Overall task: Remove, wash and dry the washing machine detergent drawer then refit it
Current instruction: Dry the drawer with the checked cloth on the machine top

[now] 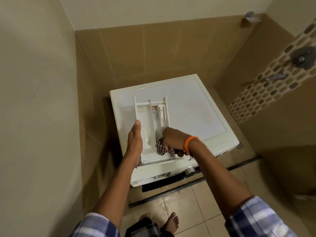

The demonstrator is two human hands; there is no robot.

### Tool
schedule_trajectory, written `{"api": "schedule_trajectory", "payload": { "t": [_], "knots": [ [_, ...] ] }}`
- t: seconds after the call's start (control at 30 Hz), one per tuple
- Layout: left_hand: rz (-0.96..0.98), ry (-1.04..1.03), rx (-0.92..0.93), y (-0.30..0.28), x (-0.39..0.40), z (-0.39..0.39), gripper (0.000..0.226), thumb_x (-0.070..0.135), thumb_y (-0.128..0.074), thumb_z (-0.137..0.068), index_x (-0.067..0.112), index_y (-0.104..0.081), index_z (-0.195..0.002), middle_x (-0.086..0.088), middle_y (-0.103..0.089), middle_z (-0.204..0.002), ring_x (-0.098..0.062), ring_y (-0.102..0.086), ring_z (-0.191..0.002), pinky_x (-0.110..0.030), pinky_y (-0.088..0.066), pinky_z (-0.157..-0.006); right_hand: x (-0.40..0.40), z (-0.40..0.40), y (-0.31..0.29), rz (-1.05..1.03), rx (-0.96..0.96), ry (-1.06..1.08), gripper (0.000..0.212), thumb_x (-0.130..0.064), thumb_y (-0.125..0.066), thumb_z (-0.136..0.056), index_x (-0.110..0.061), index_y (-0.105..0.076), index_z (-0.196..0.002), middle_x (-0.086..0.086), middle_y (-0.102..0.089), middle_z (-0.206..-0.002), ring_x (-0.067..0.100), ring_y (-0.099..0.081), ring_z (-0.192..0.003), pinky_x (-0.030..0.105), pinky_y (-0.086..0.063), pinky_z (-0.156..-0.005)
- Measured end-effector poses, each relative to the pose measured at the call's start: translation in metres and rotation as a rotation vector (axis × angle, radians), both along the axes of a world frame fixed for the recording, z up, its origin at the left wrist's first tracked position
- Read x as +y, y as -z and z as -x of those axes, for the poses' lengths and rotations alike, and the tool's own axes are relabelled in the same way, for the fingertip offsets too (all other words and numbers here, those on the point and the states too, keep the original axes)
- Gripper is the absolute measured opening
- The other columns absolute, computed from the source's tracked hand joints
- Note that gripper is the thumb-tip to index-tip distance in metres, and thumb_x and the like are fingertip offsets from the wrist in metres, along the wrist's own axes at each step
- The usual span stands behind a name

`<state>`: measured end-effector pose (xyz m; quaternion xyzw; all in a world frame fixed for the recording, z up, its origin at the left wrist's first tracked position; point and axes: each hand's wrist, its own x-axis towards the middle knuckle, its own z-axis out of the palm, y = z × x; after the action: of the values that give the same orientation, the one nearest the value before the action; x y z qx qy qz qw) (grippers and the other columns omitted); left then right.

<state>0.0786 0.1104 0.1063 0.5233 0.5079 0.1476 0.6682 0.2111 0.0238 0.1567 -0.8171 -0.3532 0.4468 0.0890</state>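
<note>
- The fingers of the right hand are curling tight round a checked cloth, pressing it into the detergent drawer.
- The left hand is lying flat along the drawer's left wall, fingers straight and together, thumb hidden behind the wall — steadying it.
- The drawer is sitting out of its slot, on top of the white washing machine, near the front left corner.
- An orange bracelet is circling the right wrist.
- Water is pooling on the floor tiles in front of the machine — bare feet are standing just behind it.
</note>
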Motion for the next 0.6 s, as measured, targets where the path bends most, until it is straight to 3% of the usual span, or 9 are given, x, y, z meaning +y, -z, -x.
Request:
{"api": "schedule_trajectory", "payload": {
  "t": [0.1,0.17,0.27,0.33,0.4,0.47,0.53,0.6],
  "knots": [
    [0.051,-0.019,0.013,0.000,0.001,-0.004,0.072,0.068,-0.025,-0.105,0.031,-0.024,-0.166,0.003,-0.023,-0.174,-0.023,-0.023,-0.159,-0.047,-0.019,-0.128,0.002,-0.018,-0.010,-0.036,0.133,0.109,0.020,-0.004,-0.068,-0.086,0.006,-0.069,-0.103,0.018,-0.068,-0.111,0.021,-0.062,-0.087,0.028,-0.051,-0.071],
    [0.070,-0.020,0.015,0.000,0.001,-0.006,0.073,0.070,-0.024,-0.104,0.031,-0.023,-0.166,0.002,-0.022,-0.174,-0.025,-0.023,-0.160,-0.049,-0.019,-0.128,-0.001,-0.026,-0.019,-0.122,0.172,0.259,0.008,-0.010,-0.065,-0.088,-0.002,-0.068,-0.088,0.014,-0.068,-0.100,0.022,-0.062,-0.083,0.029,-0.048,-0.068],
    [0.070,-0.016,-0.006,0.001,0.002,-0.008,0.075,0.073,-0.024,-0.102,0.033,-0.024,-0.165,0.003,-0.023,-0.174,-0.023,-0.023,-0.160,-0.049,-0.018,-0.129,-0.005,-0.027,-0.025,-0.361,0.061,0.445,0.037,-0.040,-0.060,-0.083,-0.005,-0.061,-0.074,0.011,-0.066,-0.085,0.025,-0.060,-0.077,0.036,-0.045,-0.068],
    [0.079,-0.010,-0.012,-0.001,0.002,-0.010,0.083,0.081,-0.026,-0.096,0.034,-0.025,-0.165,0.003,-0.024,-0.174,-0.024,-0.024,-0.159,-0.050,-0.018,-0.130,-0.005,-0.019,-0.024,-0.596,-0.075,0.531,0.042,-0.043,-0.056,-0.081,-0.002,-0.065,-0.084,0.011,-0.067,-0.094,0.026,-0.062,-0.083,0.042,-0.049,-0.073],
    [0.093,-0.024,-0.013,-0.002,0.003,-0.013,0.097,0.092,-0.029,-0.087,0.034,-0.026,-0.165,0.002,-0.026,-0.173,-0.025,-0.026,-0.159,-0.052,-0.020,-0.130,-0.003,-0.006,-0.012,-0.788,-0.269,0.496,0.034,-0.038,-0.055,-0.087,-0.015,-0.073,-0.104,0.001,-0.059,-0.106,0.015,-0.061,-0.092,0.036,-0.053,-0.077],
    [0.113,-0.054,-0.008,-0.004,0.004,-0.016,0.088,0.083,-0.028,-0.095,0.031,-0.025,-0.166,0.002,-0.025,-0.174,-0.025,-0.025,-0.159,-0.050,-0.020,-0.130,0.000,0.011,0.004,-0.907,-0.377,0.448,0.038,-0.028,-0.053,-0.094,-0.020,-0.065,-0.129,-0.003,-0.050,-0.118,0.011,-0.057,-0.101,0.028,-0.054,-0.080],
    [0.103,-0.050,-0.018,-0.005,0.004,-0.018,0.082,0.077,-0.026,-0.100,0.029,-0.023,-0.166,0.002,-0.023,-0.174,-0.023,-0.024,-0.159,-0.048,-0.020,-0.128,0.000,0.028,0.025,-0.876,-0.391,0.379,0.049,-0.019,-0.054,-0.098,-0.018,-0.049,-0.147,0.001,-0.047,-0.131,0.015,-0.054,-0.113,0.030,-0.055,-0.086],
    [0.077,-0.024,-0.020,-0.007,0.004,-0.020,0.078,0.074,-0.024,-0.102,0.030,-0.021,-0.167,0.002,-0.022,-0.175,-0.023,-0.024,-0.159,-0.048,-0.021,-0.127,-0.003,0.040,0.046,-0.729,-0.584,0.243,0.055,-0.020,-0.061,-0.097,-0.015,-0.047,-0.150,0.005,-0.051,-0.139,0.024,-0.050,-0.124,0.038,-0.053,-0.095]
  ]
}}
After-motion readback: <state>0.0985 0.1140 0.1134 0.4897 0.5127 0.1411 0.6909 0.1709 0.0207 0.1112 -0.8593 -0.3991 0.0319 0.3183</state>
